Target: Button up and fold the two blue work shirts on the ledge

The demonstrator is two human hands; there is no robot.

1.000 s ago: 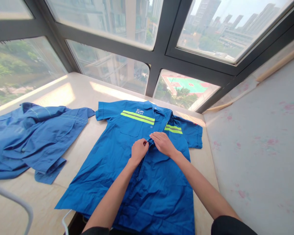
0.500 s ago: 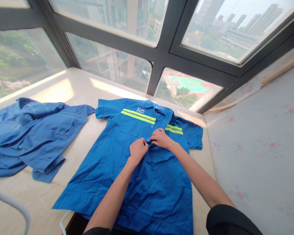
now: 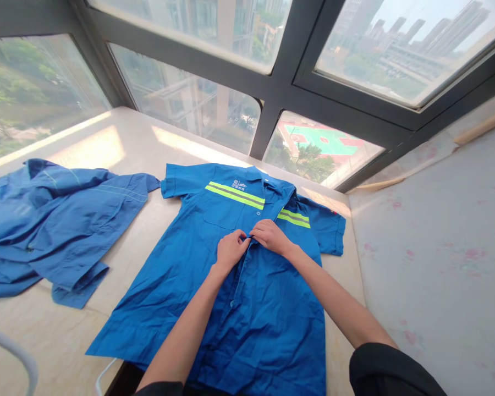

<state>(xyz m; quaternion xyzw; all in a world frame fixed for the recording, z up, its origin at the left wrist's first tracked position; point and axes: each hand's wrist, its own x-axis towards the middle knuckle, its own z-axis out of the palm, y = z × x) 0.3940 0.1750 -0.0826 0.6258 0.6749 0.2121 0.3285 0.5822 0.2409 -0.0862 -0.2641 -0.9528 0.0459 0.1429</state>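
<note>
A blue short-sleeved work shirt with yellow-green reflective stripes lies front up, its collar toward the window. My left hand pinches the front edge at mid-chest. Close against it, my right hand grips the same front placket from the other side, with fingertips nearly meeting. The button between my fingers is hidden. Above the hands a small button shows on the placket, and lower down another button is visible. The collar end of the front hangs open.
To the left lies a crumpled blue garment on the pale sill surface. A white curved tube is at the lower left. Dark window frames rise behind, and a floral-papered wall bounds the right.
My fingers have drawn closer together at the placket, and the right hand has shifted slightly. The button held at the fingertips is now covered. The view has moved a little.
</note>
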